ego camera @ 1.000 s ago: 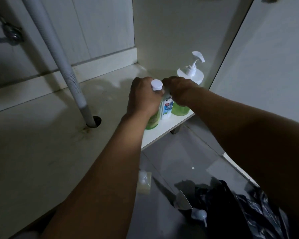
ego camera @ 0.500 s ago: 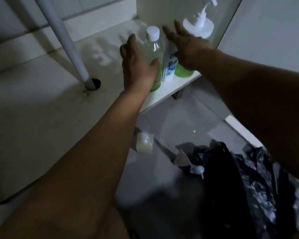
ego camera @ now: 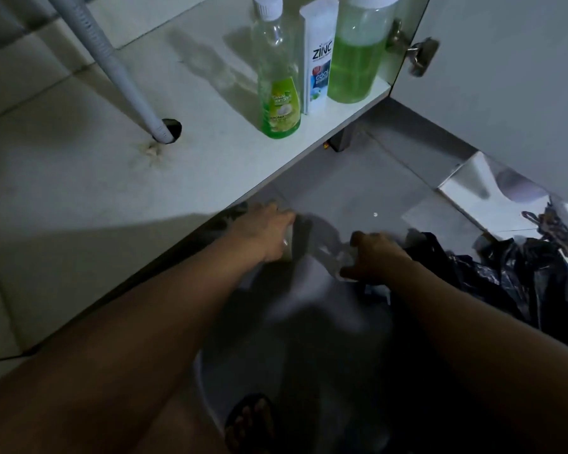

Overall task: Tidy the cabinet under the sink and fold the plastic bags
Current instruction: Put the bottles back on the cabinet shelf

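Three containers stand in a row at the front right of the white cabinet floor (ego camera: 79, 178): a clear bottle of green liquid with a white cap (ego camera: 277, 93), a white ZINC bottle (ego camera: 318, 60) and a large clear jar of green liquid (ego camera: 358, 60). On the grey tiled floor below, the left hand (ego camera: 266, 229) curls around a small pale object, too blurred to identify; the right hand (ego camera: 374, 257) grips a clear plastic piece beside the crumpled black plastic bags (ego camera: 522, 290).

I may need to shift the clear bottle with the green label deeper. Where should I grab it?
Grip the clear bottle around its slim upper body, above the label, coming from the open front-left; the white Zinc bottle stands close against its right.
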